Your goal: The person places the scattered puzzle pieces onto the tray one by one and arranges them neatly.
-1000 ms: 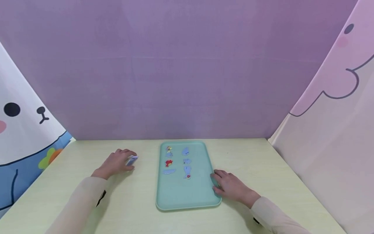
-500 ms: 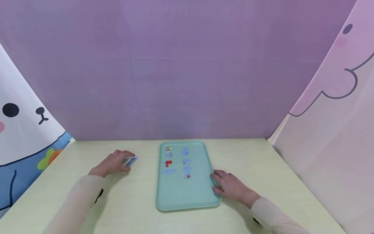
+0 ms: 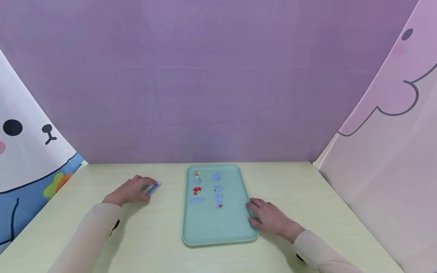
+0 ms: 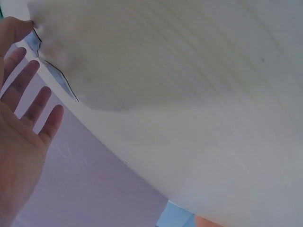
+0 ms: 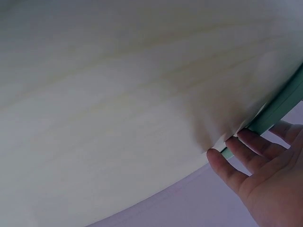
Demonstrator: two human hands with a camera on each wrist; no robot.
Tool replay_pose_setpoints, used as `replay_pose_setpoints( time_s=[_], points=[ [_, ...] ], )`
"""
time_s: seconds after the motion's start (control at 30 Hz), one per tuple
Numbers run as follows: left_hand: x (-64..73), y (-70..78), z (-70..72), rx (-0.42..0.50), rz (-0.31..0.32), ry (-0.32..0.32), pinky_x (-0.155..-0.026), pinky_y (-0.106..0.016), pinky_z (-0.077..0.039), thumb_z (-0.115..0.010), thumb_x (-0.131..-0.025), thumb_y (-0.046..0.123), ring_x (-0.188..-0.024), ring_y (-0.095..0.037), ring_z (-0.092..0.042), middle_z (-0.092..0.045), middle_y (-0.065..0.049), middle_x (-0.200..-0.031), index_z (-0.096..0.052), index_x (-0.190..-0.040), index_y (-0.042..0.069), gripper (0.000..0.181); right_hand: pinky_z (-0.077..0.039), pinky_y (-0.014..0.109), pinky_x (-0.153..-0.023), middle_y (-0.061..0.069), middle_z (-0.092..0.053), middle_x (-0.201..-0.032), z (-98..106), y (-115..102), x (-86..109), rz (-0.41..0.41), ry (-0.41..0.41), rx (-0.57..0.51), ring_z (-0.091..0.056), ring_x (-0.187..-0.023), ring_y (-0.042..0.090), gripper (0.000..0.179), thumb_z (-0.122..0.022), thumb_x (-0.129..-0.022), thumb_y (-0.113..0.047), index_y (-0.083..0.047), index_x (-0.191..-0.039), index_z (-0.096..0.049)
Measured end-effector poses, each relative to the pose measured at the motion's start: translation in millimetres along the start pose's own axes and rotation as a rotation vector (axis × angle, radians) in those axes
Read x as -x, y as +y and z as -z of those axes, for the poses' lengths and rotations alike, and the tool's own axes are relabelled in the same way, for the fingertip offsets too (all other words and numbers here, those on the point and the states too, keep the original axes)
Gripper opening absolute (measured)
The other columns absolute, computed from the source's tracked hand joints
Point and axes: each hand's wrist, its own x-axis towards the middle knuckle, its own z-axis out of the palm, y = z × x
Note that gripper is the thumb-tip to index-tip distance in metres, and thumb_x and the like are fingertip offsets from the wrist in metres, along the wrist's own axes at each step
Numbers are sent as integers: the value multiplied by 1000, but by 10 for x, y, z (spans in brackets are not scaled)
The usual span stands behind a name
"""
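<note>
On the pale table, left of the mint-green tray [image 3: 220,229], my left hand [image 3: 129,191] reaches over flat blue and lilac cut-out pieces [image 3: 155,188]. In the left wrist view its thumb touches one light-blue piece [image 4: 33,41], and a second piece [image 4: 61,81] lies alongside. The other fingers [image 4: 33,111] are fairly straight and spread; whether they touch a piece is hard to tell. My right hand [image 3: 271,218] rests at the tray's right side, fingertips and thumb against the rim. Its fingers [image 5: 236,172] look fairly straight in the right wrist view.
Several cut-out pieces lie in two columns in the tray's far half, among them a red piece [image 3: 197,190], a long blue piece [image 3: 197,200] and a blue piece with a red tip [image 3: 219,199]. A purple backdrop [image 3: 205,83] rises behind the table [image 3: 164,242].
My left hand has drawn back slightly to the left, showing more of the pieces by its fingers. The right hand, the tray and its pieces stay put.
</note>
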Motion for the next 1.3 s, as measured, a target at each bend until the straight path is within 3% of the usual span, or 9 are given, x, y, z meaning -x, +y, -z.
replay_pose_setpoints(
  time_s=[0.3, 0.73, 1.3],
  points=[
    [16, 2, 13, -44, -3, -5, -75, -47, -45, -69, -73, 15, -103, -33, -50, -62, -9, -112, -63, -112, 14, 40, -46, 47, -86, 16, -50, -128, 7, -1, -4, -6, -2, 8, -49, -118, 31, 48, -52, -89, -34, -4, -126, -50],
    [6, 1, -36, -113, -98, 57, -79, -49, -45, -69, -75, 16, -99, -30, -53, -65, -8, -109, -65, -108, 9, 34, -46, 47, -85, 17, -50, -128, -3, 14, -16, -2, -4, 11, -49, -117, 31, 48, -53, -89, -34, -4, -126, -50],
    [-48, 45, -29, -34, -45, 12, -85, -54, -42, -72, -73, 22, -111, -38, -48, -56, -13, -124, -54, -125, 7, 57, -46, 47, -85, 16, -51, -127, -5, 0, -6, -2, -10, -1, -49, -117, 31, 47, -52, -90, -33, -4, -125, -51]
  ],
)
